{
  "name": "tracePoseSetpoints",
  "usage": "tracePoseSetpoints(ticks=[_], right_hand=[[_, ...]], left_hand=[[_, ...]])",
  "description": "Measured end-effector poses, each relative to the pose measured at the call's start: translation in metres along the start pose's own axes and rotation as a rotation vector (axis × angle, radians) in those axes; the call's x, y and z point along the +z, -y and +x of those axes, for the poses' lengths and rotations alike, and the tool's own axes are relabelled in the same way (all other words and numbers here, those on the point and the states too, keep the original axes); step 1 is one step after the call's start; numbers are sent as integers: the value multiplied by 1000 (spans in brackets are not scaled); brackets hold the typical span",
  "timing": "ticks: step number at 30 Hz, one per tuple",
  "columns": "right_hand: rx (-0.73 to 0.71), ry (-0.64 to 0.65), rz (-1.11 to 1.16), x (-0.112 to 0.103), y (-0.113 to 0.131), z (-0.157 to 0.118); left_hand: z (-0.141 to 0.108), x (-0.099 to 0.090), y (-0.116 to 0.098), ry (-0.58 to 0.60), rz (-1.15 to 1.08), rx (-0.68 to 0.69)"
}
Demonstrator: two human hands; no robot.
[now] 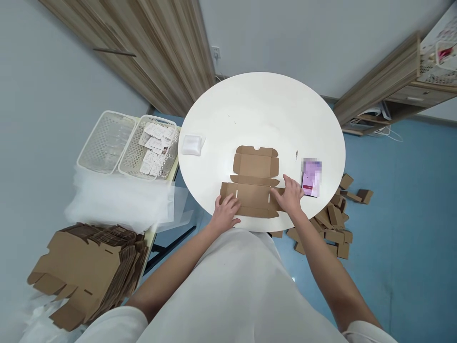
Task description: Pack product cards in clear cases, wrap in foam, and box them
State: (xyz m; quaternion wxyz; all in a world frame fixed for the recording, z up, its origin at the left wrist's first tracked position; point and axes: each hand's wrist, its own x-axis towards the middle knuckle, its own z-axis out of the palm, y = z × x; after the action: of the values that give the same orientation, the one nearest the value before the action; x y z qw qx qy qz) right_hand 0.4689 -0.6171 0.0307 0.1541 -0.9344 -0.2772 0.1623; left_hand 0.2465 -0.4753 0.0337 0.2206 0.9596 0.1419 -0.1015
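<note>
An unfolded cardboard box (254, 195) lies on the round white table (264, 109), close to its near edge. Its flaps and crease lines show, with two narrow slots in the nearer panel. My left hand (225, 213) rests on the left side flap, fingers stretched out and apart. Over the right side flap is my right hand (291, 194), its thumb on the cardboard and spread away from the fingers. Part of each side flap is hidden under the hands. A phone (311, 178) with a lit, blurred screen lies just right of my right hand.
A clear plastic packet (192, 145) lies at the table's left. Beyond that edge stand a basket of printed cards (137, 162), another basket (102, 143), plastic bags (121, 200) and stacked flat cardboard boxes (82, 262). Folded boxes (333, 216) are piled on the floor at right.
</note>
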Motion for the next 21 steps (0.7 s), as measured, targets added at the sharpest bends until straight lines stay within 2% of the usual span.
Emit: tracePoseSetpoints(ticks=[4, 10, 13, 21], right_hand=[[91, 128, 137, -1, 9, 32], [334, 160, 362, 12, 13, 66], [390, 151, 348, 18, 13, 70], [362, 110, 295, 16, 12, 61]], left_hand=[[10, 10, 2, 66, 38, 35], [14, 19, 4, 69, 78, 57], [14, 19, 5, 76, 70, 49], [18, 7, 7, 130, 85, 14]])
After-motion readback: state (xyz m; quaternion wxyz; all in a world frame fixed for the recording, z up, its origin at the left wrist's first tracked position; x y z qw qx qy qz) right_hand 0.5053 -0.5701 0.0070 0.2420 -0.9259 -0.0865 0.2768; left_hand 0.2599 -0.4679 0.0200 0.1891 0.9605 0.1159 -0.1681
